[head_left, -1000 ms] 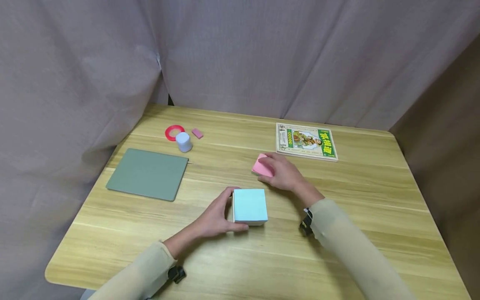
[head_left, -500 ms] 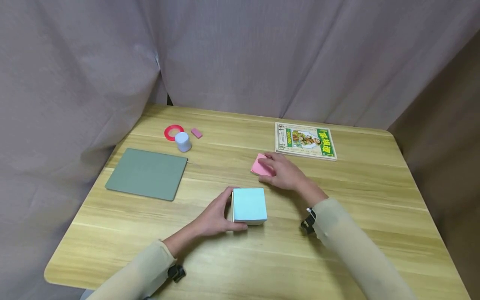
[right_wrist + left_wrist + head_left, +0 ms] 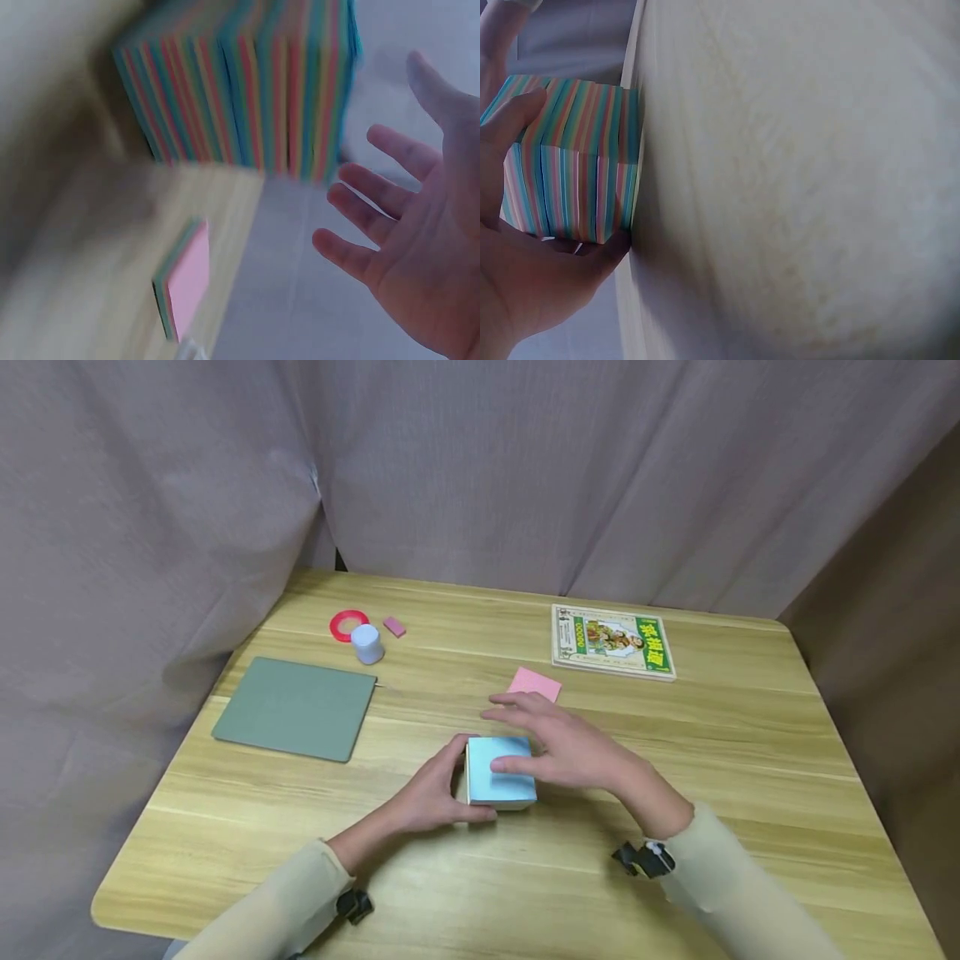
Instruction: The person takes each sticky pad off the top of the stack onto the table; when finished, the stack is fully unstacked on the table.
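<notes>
grey curtains hang behind a wooden table (image 3: 675,827). near its front middle stands a block of sticky notes (image 3: 501,772), blue on top with striped sides. the left hand (image 3: 429,795) grips the block's left side, thumb and fingers curled against it. the right hand (image 3: 564,745) hovers over the block's top with fingers spread, holding nothing. one pink note (image 3: 535,684) lies flat just beyond the block, apart from both hands, so i judge one sheet is already off and the rest of the block is untouched. a book (image 3: 612,642) lies further back.
</notes>
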The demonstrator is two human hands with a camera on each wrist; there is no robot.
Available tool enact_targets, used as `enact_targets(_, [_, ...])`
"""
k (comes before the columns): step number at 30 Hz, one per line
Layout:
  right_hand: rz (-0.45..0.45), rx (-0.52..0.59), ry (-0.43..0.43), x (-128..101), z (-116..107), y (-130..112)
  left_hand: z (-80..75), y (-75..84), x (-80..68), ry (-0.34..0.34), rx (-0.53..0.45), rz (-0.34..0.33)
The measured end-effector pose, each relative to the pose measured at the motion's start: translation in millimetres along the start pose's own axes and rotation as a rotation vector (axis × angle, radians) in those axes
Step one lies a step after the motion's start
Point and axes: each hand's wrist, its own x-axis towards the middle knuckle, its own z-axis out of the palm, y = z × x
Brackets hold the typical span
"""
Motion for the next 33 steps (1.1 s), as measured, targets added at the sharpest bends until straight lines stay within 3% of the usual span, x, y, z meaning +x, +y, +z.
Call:
enact_targets(5, [-0.070,-0.058,-0.048,-12,21,-15,1.1,1.1,0.8,-0.004,0.022,0.012])
enact_targets(9, [-0.095,-0.097,-0.025,-15,31,-17,1.1,-0.2,0.7,-0.002,0.015,0.028])
enact_targets(19, [-0.089,-0.107,0.003,-14,24,-17,0.2,0.2,1.2,-0.001,0.018,0.026])
enact_targets(26, [0.049,0.034,0.082,-23,-5,-1,0.1,1.1,1.4,-0.015,0.008,0.008])
enact_targets(29, [0.138,0.060,0.140,-27,-17,25,0.4,0.6,1.5,-0.005,0.000,-0.012])
enact_targets(33, [0.278,0.008,0.206,-34,-21,74,1.7,2.1,1.7,0.007,-0.004,-0.017])
